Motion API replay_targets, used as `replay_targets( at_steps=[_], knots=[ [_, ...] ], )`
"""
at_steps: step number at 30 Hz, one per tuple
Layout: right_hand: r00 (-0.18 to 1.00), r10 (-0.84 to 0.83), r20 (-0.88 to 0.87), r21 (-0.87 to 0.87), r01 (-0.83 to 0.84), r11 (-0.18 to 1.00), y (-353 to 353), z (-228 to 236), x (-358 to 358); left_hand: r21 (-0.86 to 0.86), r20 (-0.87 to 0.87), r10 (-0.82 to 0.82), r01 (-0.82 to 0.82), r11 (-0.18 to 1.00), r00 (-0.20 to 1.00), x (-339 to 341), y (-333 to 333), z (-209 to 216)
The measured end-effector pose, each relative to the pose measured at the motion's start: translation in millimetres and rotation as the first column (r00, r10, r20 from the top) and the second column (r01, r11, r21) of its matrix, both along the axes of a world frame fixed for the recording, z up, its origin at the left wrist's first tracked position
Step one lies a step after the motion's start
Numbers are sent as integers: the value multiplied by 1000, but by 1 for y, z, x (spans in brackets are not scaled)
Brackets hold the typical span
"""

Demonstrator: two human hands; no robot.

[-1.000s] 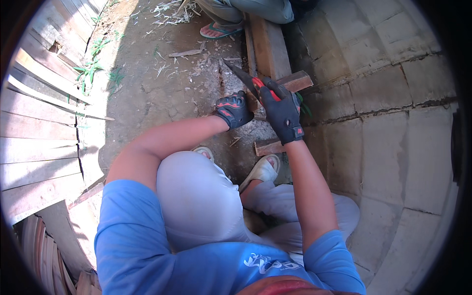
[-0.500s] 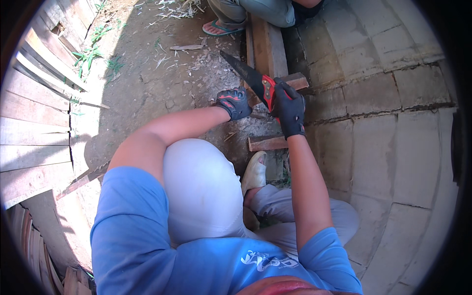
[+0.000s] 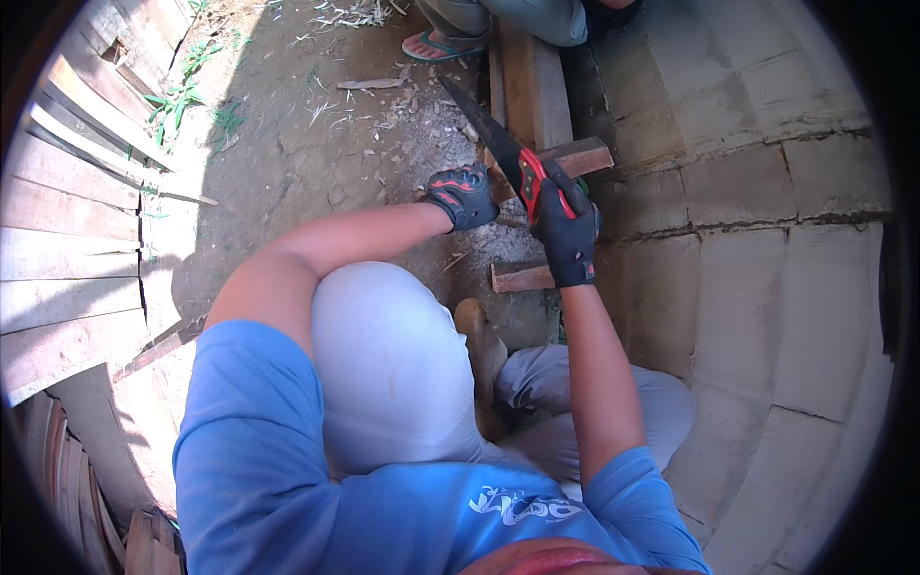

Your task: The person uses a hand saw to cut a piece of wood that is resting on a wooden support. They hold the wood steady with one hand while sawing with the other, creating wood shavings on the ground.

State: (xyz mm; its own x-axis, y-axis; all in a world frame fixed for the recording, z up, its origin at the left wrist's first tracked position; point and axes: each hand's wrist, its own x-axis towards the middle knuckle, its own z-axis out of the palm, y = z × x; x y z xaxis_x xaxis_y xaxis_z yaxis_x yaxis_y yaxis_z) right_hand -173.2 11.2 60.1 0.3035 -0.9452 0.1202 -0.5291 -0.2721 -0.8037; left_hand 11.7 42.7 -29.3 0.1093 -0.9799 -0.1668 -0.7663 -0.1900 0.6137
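Observation:
A hand saw with a dark blade and a red-and-black handle [image 3: 530,182] is in my right hand [image 3: 567,230], which wears a black glove and is closed round the grip. Its blade [image 3: 487,128] points up and left, across a short piece of wood [image 3: 581,156]. My left hand [image 3: 463,196], in a black glove with red trim, is closed at the left end of that wood, just left of the saw. The fingers' underside is hidden, but they appear to grip the wood. Where the teeth meet the wood is not clear.
Another short wood block [image 3: 521,276] lies nearer me. Beyond the saw runs a long wooden beam [image 3: 533,86], where another person squats with a sandalled foot [image 3: 436,46]. A block wall [image 3: 738,182] stands right, wooden boards [image 3: 67,244] left. Wood shavings [image 3: 350,14] litter the ground.
My right hand has come slightly nearer, and the saw blade now points more steeply away. My left hand stays at the wood. My foot below has shifted, and the view has moved a little.

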Motion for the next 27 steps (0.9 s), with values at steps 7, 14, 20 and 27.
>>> replay_targets(
  at_steps=[7,14,20,27],
  knots=[
    [983,163,-86,-141,-174,975,8,-9,-10,9,-34,28,-28,1000,999,-1,-1,-11],
    [976,197,-97,5,-197,980,12,12,-29,25,46,27,-28,999,999,-4,-4,1],
    [967,188,-169,124,-168,978,49,68,-75,9,15,11,-11,1000,1000,1,-4,3],
    [978,-1,-207,227,49,973,119,137,-134,32,-14,-6,6,999,1000,-2,-3,-3]
  ],
)
